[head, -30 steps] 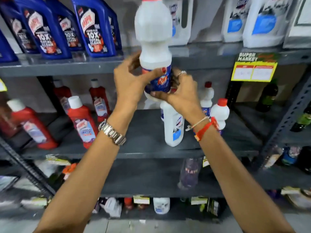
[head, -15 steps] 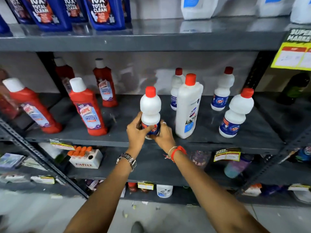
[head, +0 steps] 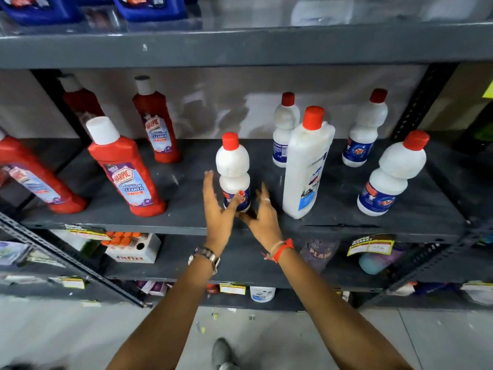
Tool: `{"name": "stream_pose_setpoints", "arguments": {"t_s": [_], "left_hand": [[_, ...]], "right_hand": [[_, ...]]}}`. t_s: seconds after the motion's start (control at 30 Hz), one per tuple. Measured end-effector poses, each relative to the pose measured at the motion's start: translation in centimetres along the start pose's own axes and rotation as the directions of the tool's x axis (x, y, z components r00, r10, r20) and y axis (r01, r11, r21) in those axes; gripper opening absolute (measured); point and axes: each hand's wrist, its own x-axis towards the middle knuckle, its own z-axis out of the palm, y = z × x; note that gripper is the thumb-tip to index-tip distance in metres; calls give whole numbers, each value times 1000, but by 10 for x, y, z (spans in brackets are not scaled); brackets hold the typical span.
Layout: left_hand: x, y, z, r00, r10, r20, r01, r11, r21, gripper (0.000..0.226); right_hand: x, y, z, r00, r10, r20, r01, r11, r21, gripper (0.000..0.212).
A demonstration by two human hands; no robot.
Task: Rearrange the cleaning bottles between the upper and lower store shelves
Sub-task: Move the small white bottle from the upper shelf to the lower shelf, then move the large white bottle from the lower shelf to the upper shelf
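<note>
A: A small white bottle [head: 233,172] with a red cap and a blue label is seen standing upright near the front of the lower shelf [head: 186,220], roughly at its middle.

B: And the hands are spread on both sides of it. The left hand [head: 217,206] is held open, fingers apart and pointing up; a thumb with a red-painted nail is laid across the blue label, so contact is made there, but nothing is gripped.

A: The right hand [head: 262,214] is likewise opened, fingers splayed, a ring visible on one. It is placed just beside the bottle's base. Whether the base is actually touched by it cannot be told.

B: A metal watch [head: 204,256] is worn on the left wrist, a red thread band [head: 281,249] on the right.

A: To the right, a taller white bottle [head: 306,169] with a red cap is stood just beside the right hand. Three more small white bottles are ranged around it: one behind [head: 285,129], one at the back right [head: 365,129], one at the front right [head: 389,174].

B: On the left of the same shelf, red Harpic bathroom cleaner bottles are seen, all white-capped. The nearest [head: 125,169] is stood close to the front, another [head: 156,121] further back.

A: Above, on the upper shelf [head: 240,49], the bases of blue jugs [head: 149,6] are just caught at the top edge.
</note>
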Motion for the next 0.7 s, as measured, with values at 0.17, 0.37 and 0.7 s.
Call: {"name": "stream_pose_setpoints", "arguments": {"t_s": [0.17,0.37,0.7], "left_hand": [[-33,26,35,958,200,-207,-205,979,-5,37],[-22,40,81,963,45,267,3,984,-178,48],[-18,30,94,936,2,353,50,989,-140,38]], "right_hand": [[-30,28,-56,879,-45,-474,5,996,-84,22],[28,7,-125,856,112,-505,-140,990,-18,45],[61,17,-143,951,111,-289,-180,958,-225,35]]}}
